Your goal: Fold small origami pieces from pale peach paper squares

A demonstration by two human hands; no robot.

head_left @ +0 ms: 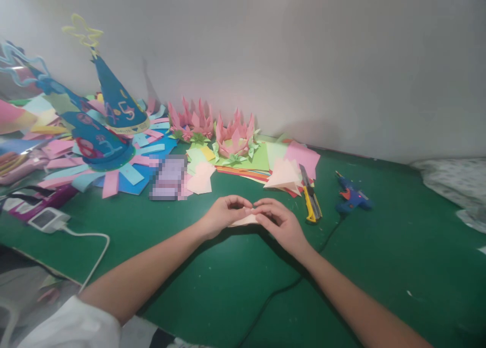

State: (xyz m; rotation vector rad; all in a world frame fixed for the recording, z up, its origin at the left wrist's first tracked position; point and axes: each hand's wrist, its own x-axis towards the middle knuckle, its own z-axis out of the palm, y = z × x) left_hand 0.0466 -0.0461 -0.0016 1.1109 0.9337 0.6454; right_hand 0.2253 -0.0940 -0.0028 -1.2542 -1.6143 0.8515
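My left hand (224,215) and my right hand (279,221) meet over the green table (379,246), fingertips pinched together on a small pale peach piece of folded paper (245,220). Most of the paper is hidden under my fingers. Just beyond my hands lie a stack of coloured paper sheets (258,165) and a folded peach paper shape (284,177). Two pink paper lotus flowers (233,138) with green leaves stand near the wall.
A yellow utility knife (311,201) and a blue glue gun (351,196) lie to the right, its black cord (281,290) running towards me. Blue paper cone hats (116,102) and paper strips crowd the left. A white charger (47,219) sits at the left edge.
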